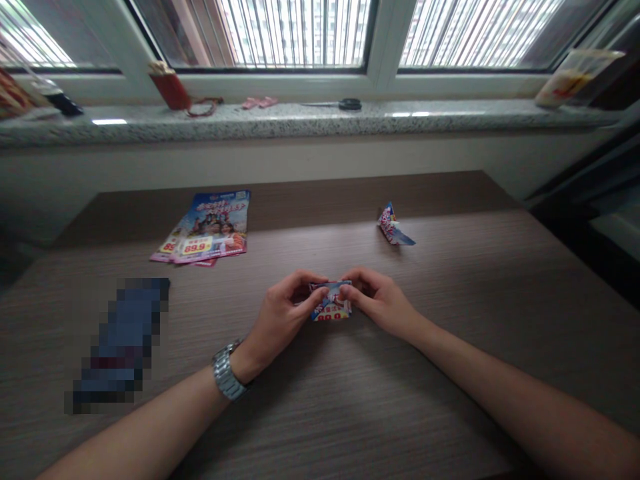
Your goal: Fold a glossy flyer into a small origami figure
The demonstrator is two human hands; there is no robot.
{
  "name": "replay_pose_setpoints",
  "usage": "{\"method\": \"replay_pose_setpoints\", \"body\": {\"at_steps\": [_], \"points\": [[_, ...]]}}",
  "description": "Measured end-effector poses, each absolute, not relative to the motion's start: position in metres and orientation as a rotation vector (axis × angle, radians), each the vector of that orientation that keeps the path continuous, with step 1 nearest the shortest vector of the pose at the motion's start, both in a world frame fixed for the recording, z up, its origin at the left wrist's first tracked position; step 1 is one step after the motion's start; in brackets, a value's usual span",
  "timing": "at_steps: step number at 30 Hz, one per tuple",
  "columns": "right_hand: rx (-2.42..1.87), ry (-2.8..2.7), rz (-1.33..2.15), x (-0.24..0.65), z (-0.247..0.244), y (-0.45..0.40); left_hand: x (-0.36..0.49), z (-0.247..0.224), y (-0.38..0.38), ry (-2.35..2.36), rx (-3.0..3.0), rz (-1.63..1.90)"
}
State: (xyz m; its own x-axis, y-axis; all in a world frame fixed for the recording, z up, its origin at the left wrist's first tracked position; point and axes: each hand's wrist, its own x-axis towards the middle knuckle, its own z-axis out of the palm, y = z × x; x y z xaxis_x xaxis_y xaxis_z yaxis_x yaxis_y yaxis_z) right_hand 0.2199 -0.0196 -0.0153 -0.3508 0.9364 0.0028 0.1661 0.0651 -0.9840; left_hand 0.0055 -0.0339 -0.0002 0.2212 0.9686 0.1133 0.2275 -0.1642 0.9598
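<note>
Between my two hands is a small folded paper (332, 309), printed in blue, white and red with part of a price showing. My left hand (291, 308), with a metal watch on its wrist, pinches the paper's left side between thumb and fingers. On the opposite side, my right hand (380, 301) grips the paper with its thumb on the front face. The fingertips behind the paper are hidden. Farther back to the right, a folded paper figure (392, 227) of similar print stands on the brown table (320, 413).
Printed flyers (215, 227) lie overlapping at the back left. A blurred-out dark rectangular object (123, 343) rests at the left. Along the stone windowsill (290, 123) are a red container (171, 88), scissors (349, 105), small pink items (259, 103) and a plastic cup (570, 80).
</note>
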Motion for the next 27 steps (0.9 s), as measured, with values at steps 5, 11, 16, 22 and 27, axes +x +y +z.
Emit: {"method": "replay_pose_setpoints", "body": {"at_steps": [5,11,16,22,27], "points": [[-1.135,-1.601,1.330,0.2196,-0.0145,-0.0184,0.0058,0.0020,-0.0313,1.133,1.520,1.026],[-1.151,-1.588,1.321,0.2209,-0.0118,-0.0181,0.0053,0.0029,-0.0275,1.143,1.503,1.022],[-1.160,-1.603,1.304,0.2213,-0.0112,-0.0186,0.0042,0.0011,-0.0259,1.156,1.486,1.010],[-1.167,-1.621,1.296,0.2210,-0.0129,-0.0190,0.0038,0.0030,-0.0257,1.176,1.484,0.993],[-1.166,-1.634,1.294,0.2222,-0.0154,-0.0203,0.0038,0.0030,-0.0262,1.196,1.485,0.989]]}}
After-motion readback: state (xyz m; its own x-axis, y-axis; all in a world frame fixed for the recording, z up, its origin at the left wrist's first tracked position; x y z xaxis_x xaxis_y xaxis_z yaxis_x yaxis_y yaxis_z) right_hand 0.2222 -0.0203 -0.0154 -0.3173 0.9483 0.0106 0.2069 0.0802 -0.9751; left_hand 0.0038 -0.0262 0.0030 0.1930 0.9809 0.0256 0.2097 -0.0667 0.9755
